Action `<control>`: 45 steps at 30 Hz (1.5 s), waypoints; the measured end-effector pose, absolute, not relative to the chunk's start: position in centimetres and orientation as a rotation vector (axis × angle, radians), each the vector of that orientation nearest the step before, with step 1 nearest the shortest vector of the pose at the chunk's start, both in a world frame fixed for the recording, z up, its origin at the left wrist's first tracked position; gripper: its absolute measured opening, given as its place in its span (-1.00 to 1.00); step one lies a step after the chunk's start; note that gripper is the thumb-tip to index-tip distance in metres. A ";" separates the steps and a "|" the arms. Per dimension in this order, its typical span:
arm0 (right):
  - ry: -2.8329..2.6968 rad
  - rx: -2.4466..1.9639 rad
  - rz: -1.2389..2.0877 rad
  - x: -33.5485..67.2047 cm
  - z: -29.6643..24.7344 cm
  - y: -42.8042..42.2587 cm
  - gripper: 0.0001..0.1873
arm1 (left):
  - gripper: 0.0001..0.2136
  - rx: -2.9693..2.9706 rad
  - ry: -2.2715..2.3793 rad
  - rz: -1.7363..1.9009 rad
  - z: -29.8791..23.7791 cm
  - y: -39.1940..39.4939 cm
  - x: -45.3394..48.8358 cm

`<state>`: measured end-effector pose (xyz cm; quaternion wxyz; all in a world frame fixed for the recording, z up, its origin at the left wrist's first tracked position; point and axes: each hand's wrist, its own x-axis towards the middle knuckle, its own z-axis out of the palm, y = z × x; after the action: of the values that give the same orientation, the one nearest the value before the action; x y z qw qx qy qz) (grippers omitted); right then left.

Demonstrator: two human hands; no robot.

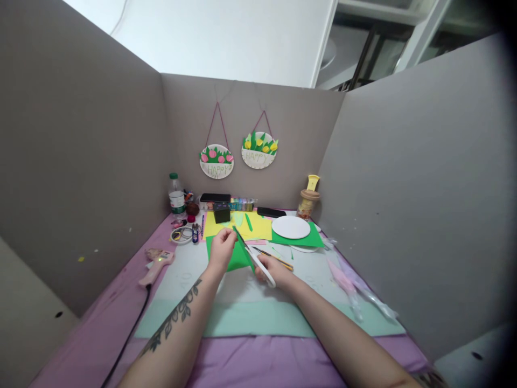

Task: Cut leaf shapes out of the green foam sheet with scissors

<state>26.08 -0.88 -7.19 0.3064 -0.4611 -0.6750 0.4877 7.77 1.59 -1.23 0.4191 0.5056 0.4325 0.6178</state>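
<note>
My left hand [222, 249] is closed, pinching the top of a narrow green paper piece near the middle of the table. White-handled scissors [267, 275] are gripped in my right hand [278, 271], their dark blades pointing up and left along the green strip. Below and behind my left hand lies a green paper sheet [238, 261]. Yellow paper [262, 230] sits farther back, with a cut green strip [249, 222] and pale green pieces on it. A yellow-and-black pencil-like tool [286, 264] rests just behind my right hand.
A pink glue gun [156, 267] with a black cord lies left. A bottle [176, 196], tape roll [181, 235] and black box [222, 212] stand behind. White paper plate [291, 227] and plastic bags [349, 283] are right. Two decorated plates [217, 170] hang on the grey back panel.
</note>
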 end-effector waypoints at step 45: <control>-1.762 -1.200 1.299 27.1 -5.8 -0.7 -0.82 | -0.89 1.303 1.086 1.549 -1.3 1.8 7.4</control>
<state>27.15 -0.70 -5.78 0.3171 -0.4559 -0.6695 0.4934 7.37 1.81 -1.33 0.4099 0.5176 0.4312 0.6149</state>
